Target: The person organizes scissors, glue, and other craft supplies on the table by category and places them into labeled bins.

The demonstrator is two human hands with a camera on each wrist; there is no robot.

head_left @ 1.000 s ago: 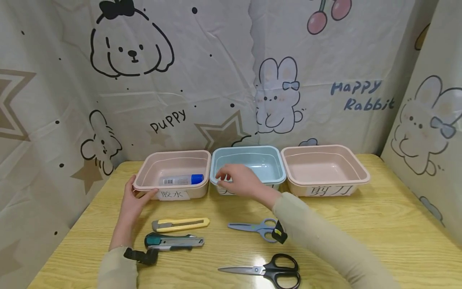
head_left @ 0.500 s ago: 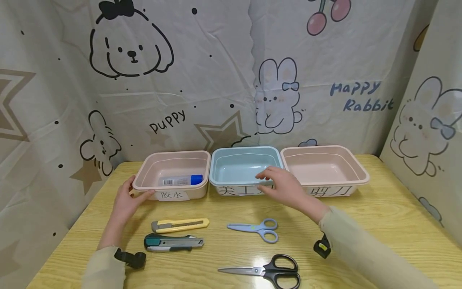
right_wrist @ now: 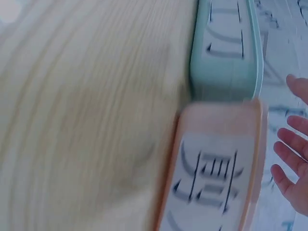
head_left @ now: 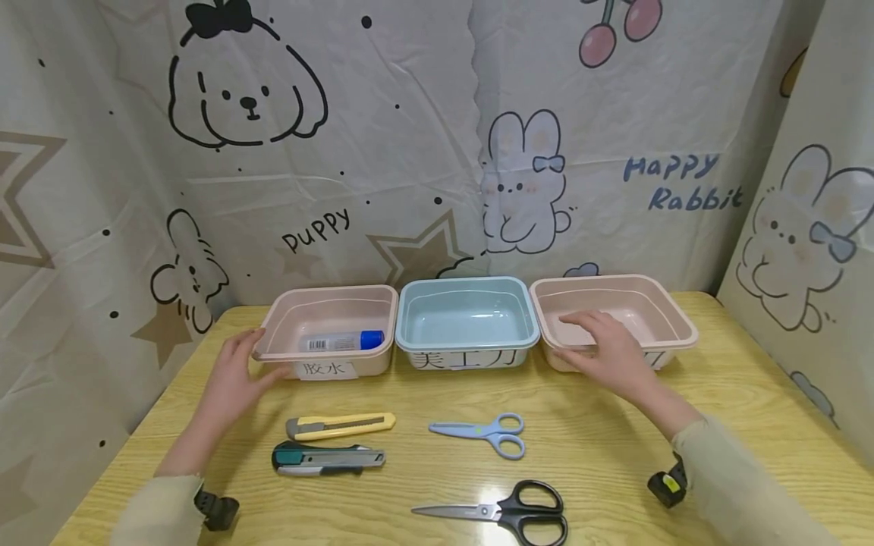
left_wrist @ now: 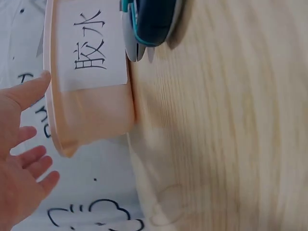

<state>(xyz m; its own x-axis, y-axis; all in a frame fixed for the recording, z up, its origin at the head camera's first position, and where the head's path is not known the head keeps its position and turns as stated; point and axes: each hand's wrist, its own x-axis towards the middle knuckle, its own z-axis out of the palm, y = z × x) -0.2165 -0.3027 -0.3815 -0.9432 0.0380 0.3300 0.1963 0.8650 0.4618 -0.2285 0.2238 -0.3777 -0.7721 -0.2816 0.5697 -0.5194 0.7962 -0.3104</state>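
My left hand (head_left: 232,375) is at the front left corner of the left pink bin (head_left: 377,365), fingers loosely extended. In the left wrist view its thumb tip is right at the bin's rim (left_wrist: 48,96). Inside that bin lies a clear glue bottle (head_left: 334,341) with a blue cap. Over the front edge of the right pink bin (head_left: 665,315) hovers my right hand (head_left: 608,355), fingers relaxed and holding nothing; it hides part of the label. Between them stands a light blue bin (head_left: 471,322) with nothing in it.
On the wooden table (head_left: 382,523) lie a yellow utility knife (head_left: 341,426) and a green-grey one (head_left: 331,458), left of blue scissors (head_left: 478,431) and black-handled scissors (head_left: 508,512). A printed curtain (head_left: 410,152) hangs behind the bins, which carry paper labels.
My right hand has moved right, from the blue bin's front to the right pink bin. The left hand has eased slightly back at the left bin's corner.
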